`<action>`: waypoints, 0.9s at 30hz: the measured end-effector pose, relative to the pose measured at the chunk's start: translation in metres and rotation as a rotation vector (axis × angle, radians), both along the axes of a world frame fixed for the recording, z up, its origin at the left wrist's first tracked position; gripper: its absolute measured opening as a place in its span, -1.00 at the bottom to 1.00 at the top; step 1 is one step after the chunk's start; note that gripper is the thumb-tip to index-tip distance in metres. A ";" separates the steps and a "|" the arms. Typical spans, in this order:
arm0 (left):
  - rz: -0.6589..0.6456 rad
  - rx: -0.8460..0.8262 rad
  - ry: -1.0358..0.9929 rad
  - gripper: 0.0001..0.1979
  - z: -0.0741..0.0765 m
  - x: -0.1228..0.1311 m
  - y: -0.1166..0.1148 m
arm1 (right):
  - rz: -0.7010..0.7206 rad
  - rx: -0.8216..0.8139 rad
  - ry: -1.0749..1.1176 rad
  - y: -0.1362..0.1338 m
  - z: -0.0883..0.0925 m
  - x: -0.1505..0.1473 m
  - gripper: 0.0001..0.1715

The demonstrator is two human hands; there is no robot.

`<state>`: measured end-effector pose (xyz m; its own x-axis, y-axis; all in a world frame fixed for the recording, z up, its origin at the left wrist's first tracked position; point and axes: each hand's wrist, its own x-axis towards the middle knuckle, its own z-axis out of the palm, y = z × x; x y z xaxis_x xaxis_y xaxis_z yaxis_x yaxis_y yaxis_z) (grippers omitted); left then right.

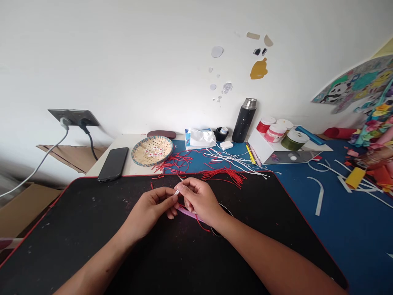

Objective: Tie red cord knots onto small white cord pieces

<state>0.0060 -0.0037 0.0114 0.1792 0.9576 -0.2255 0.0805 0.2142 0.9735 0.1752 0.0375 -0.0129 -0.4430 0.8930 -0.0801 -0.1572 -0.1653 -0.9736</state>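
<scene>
My left hand [153,207] is closed in a pinch on a small white piece [177,192], too small to name surely. My right hand [199,198] meets it there, thumb and forefinger pressed together on the same piece. A thin dark point [180,178] sticks out beyond the right fingers; what it belongs to is hidden. Under the right hand lies a pink strip-like thing [190,214], partly covered, with a red cord [202,225] trailing from it. A thin pale loop [225,208] curves out behind the right wrist.
Beyond the black mat [172,262] lie red cords [225,176] and white cords [235,157]. A woven basket [152,150] with small beads and a phone [113,164] are at left. A black flask [245,121], a yellow pen [250,153] and lidded jars [275,133] stand or lie at right.
</scene>
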 end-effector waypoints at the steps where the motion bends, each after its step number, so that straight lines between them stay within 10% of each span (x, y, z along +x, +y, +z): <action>1: 0.022 -0.003 -0.020 -0.64 -0.001 -0.001 0.001 | -0.005 0.000 -0.001 0.000 0.000 0.000 -0.58; 10: 0.269 0.060 -0.141 -0.67 -0.006 -0.004 0.002 | -0.014 0.023 0.001 0.000 -0.003 -0.001 -0.63; 19: 0.266 0.143 0.017 -0.71 -0.004 -0.004 -0.002 | 0.044 0.068 -0.035 -0.005 -0.007 -0.002 -0.72; 27: 0.276 0.045 -0.290 -0.70 -0.009 -0.004 0.003 | 0.016 0.072 -0.050 -0.004 -0.006 -0.002 -0.71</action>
<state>0.0019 -0.0003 0.0021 -0.0364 0.9865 -0.1597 -0.2537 0.1454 0.9563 0.1733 0.0339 -0.0188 -0.4545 0.8899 -0.0384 -0.1057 -0.0967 -0.9897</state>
